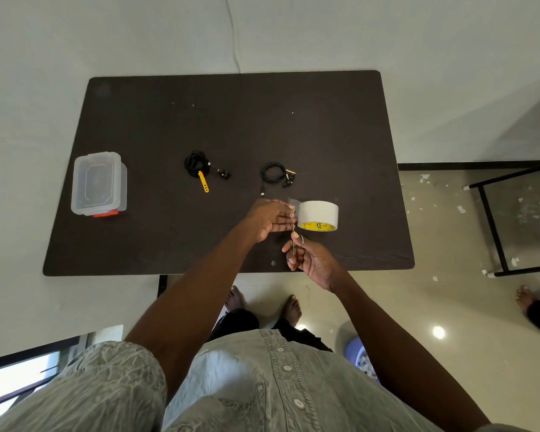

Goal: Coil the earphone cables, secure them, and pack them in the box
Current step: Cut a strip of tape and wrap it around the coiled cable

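Table [169, 244]: dark top, seen from above.
Box [99, 183]: clear plastic with its lid on and a red latch at its near side, at the table's left side.
Left earphones [197, 166]: black coil with a yellow strap [203, 182] across it, centre of the table.
Right earphones [275, 173]: black coil lying to the right of the first, plug end trailing toward the near edge.
Tape roll [318, 215]: pale, just near the right coil, close beside the left hand.
Left hand [267, 219]: fingers pinch the pulled-out clear tape end at the roll.
Right hand [309, 258]: fingers curled around a thin metal tool, seemingly scissors [293, 236], pointed up at the tape.
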### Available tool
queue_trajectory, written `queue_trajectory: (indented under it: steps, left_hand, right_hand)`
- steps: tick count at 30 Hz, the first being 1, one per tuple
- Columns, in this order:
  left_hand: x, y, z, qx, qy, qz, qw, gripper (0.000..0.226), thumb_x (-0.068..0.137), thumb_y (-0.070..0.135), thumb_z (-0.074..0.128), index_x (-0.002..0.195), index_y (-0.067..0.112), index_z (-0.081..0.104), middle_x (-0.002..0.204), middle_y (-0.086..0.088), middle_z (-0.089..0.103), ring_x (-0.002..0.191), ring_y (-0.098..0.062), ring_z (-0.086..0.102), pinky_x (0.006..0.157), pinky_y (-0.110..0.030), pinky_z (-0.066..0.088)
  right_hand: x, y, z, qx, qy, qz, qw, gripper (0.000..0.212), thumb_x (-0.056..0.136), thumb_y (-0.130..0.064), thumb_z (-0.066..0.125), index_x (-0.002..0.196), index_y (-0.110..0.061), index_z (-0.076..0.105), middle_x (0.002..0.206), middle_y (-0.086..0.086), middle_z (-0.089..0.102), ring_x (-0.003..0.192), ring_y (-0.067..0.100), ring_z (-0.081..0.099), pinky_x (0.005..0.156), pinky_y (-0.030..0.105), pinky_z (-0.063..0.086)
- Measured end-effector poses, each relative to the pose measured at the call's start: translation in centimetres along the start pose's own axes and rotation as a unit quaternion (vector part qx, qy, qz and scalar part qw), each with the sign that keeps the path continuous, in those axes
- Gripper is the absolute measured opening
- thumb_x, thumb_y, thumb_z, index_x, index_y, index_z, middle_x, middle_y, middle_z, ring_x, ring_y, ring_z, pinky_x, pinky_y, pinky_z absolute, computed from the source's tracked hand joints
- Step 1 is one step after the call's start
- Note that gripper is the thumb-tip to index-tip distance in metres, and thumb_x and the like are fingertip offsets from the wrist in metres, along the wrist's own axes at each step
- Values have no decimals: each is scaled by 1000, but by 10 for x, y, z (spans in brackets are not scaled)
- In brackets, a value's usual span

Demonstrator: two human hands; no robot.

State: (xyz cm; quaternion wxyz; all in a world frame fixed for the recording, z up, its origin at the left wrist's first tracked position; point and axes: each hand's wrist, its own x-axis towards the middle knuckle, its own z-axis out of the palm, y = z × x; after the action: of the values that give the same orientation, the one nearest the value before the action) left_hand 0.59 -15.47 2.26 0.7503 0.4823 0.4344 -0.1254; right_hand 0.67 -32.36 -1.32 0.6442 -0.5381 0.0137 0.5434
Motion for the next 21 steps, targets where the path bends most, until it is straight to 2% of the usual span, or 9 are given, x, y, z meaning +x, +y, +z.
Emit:
queue_trajectory:
  steps: [5,9,14,18,21]
  left_hand:
    - [-3,2,2,-4,-8,-15,1000,7,91,-1,56,87,-2,61,81,-17,66,75,-26,67,68,-31,59]
    - [-3,2,2,-3,-1,-24,1000,9,91,0,54,86,-1,62,83,-15,66,76,-23,66,66,-28,57]
    - [-3,2,1,-6,-4,-38,999,10,90,0,53,85,-1,62,81,-14,66,74,-22,66,57,-24,57]
    - [-2,1,0,-13,-1,-42,999,9,89,0,54,87,-4,62,82,-17,66,73,-23,67,59,-26,59]
    - [-1,1,-1,-25,0,-44,999,10,89,-1,55,92,-7,62,87,-20,67,79,-27,68,69,-31,60]
  right_hand:
    - [1,-4,2,15,3,-15,1000,39,89,-42,59,88,-3,65,64,10,54,60,17,52,62,29,47]
    - [3,-6,3,17,4,-24,1000,38,88,-40,60,90,-2,66,66,11,56,61,17,54,63,30,48]
    - [5,-7,2,13,12,-25,1000,35,88,-39,61,87,-5,68,69,11,56,62,16,54,64,30,48]
    - [4,-5,1,6,15,-19,1000,35,87,-39,62,86,-5,67,68,11,54,62,16,53,64,30,47]
    - [2,0,0,4,19,-14,1000,36,86,-41,62,86,-6,68,67,11,54,63,16,53,64,30,47]
